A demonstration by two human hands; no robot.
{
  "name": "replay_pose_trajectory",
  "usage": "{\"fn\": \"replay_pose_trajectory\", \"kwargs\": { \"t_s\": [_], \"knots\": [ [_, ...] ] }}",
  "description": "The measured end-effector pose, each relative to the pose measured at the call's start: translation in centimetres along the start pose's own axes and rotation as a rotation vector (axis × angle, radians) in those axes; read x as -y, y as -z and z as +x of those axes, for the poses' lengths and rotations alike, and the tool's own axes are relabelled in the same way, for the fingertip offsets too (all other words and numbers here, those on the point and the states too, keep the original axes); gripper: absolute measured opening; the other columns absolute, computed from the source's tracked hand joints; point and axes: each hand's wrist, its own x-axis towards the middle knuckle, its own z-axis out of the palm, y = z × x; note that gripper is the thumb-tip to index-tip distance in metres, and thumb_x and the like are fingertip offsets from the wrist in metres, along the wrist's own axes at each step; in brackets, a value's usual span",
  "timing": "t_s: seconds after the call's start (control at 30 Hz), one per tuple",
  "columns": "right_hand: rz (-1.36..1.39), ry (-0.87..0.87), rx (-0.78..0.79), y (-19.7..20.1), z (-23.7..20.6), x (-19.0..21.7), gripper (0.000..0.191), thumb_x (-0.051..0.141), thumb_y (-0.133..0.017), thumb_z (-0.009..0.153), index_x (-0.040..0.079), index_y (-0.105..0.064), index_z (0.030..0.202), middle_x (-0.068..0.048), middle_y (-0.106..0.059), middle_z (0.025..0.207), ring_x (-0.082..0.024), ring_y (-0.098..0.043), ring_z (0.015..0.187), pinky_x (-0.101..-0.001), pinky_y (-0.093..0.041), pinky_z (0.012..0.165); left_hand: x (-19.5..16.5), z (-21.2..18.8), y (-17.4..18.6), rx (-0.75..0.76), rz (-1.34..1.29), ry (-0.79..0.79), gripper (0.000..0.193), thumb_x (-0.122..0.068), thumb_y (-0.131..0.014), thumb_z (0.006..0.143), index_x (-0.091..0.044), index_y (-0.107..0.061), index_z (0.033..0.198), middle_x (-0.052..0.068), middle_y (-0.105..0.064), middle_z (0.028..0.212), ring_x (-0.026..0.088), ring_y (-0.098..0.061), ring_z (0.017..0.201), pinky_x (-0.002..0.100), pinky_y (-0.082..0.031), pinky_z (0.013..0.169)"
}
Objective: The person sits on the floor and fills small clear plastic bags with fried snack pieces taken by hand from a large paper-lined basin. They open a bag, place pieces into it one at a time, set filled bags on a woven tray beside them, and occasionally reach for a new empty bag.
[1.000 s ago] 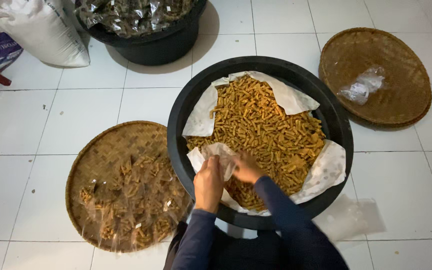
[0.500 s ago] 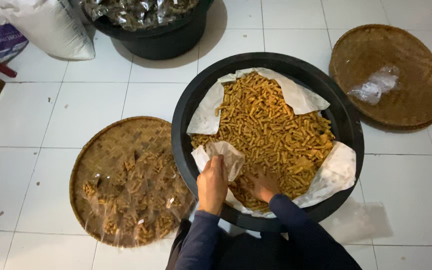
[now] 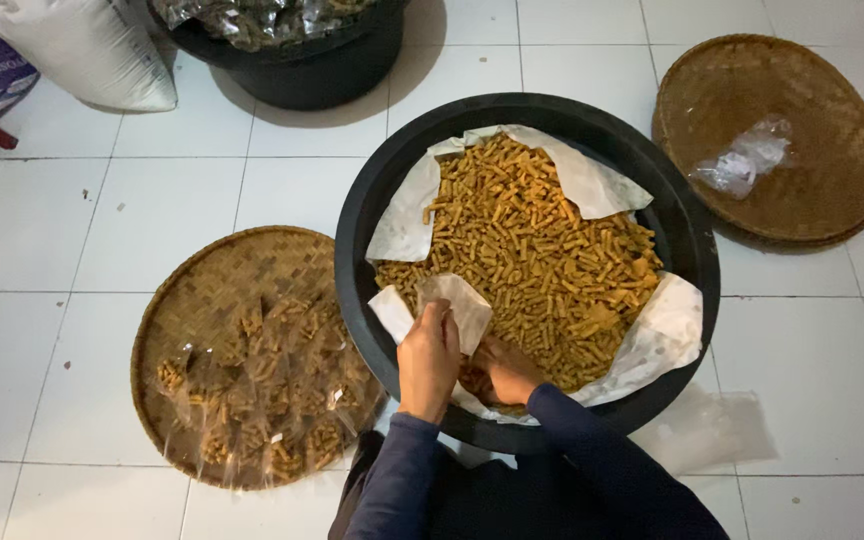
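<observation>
A big black basin [image 3: 687,235] lined with white paper holds a heap of golden snack sticks [image 3: 532,240]. At its near rim my left hand [image 3: 429,358] grips a small clear plastic bag [image 3: 460,303] and holds it up. My right hand [image 3: 505,370] is just beside it, fingers dug into the sticks under the bag's mouth.
A round woven tray [image 3: 212,290] at the left carries several filled clear bags [image 3: 262,400]. Another woven tray [image 3: 812,95] at the back right holds a crumpled plastic bag [image 3: 747,160]. A black tub [image 3: 302,60] and a white sack [image 3: 82,50] stand at the back left.
My hands have parted: the left lifted the bag upright, and the right dropped lower into the sticks beside it. The view has shifted a little.
</observation>
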Motion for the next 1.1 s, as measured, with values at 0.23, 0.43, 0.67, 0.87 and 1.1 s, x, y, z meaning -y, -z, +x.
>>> {"fn": "replay_pose_trajectory", "kwargs": {
  "t_s": [0.23, 0.43, 0.67, 0.87, 1.1],
  "knots": [
    [0.091, -0.218, 0.094, 1.0, 0.3, -2.0, 0.049, 0.009, -0.057, 0.092, 0.011, -0.056, 0.141, -0.021, -0.052, 0.144, -0.038, -0.068, 0.089, -0.0517, -0.058, 0.076, -0.6, 0.0, -1.2, 0.061, -0.079, 0.077, 0.016, -0.013, -0.064, 0.096, -0.004, -0.066, 0.109, 0.024, -0.072, 0.082, 0.043, -0.071, 0.079, 0.049, -0.055, 0.064],
    [0.379, 0.129, -0.244, 1.3, -0.6, -3.6, 0.053, 0.003, -0.074, 0.074, 0.005, -0.066, 0.127, -0.023, -0.071, 0.11, -0.037, -0.068, 0.093, -0.047, -0.058, 0.076, -0.1, -0.4, -2.2, 0.048, -0.034, 0.024, 0.012, -0.013, -0.062, 0.097, -0.003, -0.063, 0.104, 0.024, -0.071, 0.083, 0.043, -0.07, 0.076, 0.05, -0.054, 0.063],
    [1.497, -0.145, -0.255, 9.6, -4.1, -6.1, 0.03, 0.001, -0.074, 0.086, 0.005, -0.062, 0.113, -0.009, -0.068, 0.102, -0.019, -0.067, 0.082, -0.033, -0.057, 0.068, 1.3, -0.9, -3.8, 0.121, 0.094, 0.017, 0.014, -0.014, -0.062, 0.094, -0.002, -0.057, 0.099, 0.024, -0.068, 0.073, 0.044, -0.068, 0.068, 0.053, -0.053, 0.057],
    [0.872, 0.096, -1.063, 12.4, -4.9, -0.7, 0.031, 0.003, -0.08, 0.087, 0.006, -0.063, 0.113, -0.005, -0.064, 0.11, -0.02, -0.063, 0.102, -0.0356, -0.054, 0.09, 1.1, -1.3, -5.6, 0.181, 0.081, 0.015, 0.017, -0.014, -0.062, 0.095, 0.0, -0.055, 0.102, 0.025, -0.066, 0.069, 0.045, -0.068, 0.066, 0.053, -0.053, 0.056],
    [0.602, 0.118, -0.983, 11.7, -5.8, 1.9, 0.033, 0.001, -0.076, 0.085, 0.008, -0.066, 0.116, -0.013, -0.057, 0.118, -0.032, -0.061, 0.113, -0.039, -0.053, 0.092, 1.4, -1.0, -5.8, 0.059, -0.054, 0.062, 0.015, -0.012, -0.064, 0.092, 0.0, -0.057, 0.098, 0.027, -0.067, 0.071, 0.047, -0.068, 0.067, 0.053, -0.053, 0.057]
  ]
}}
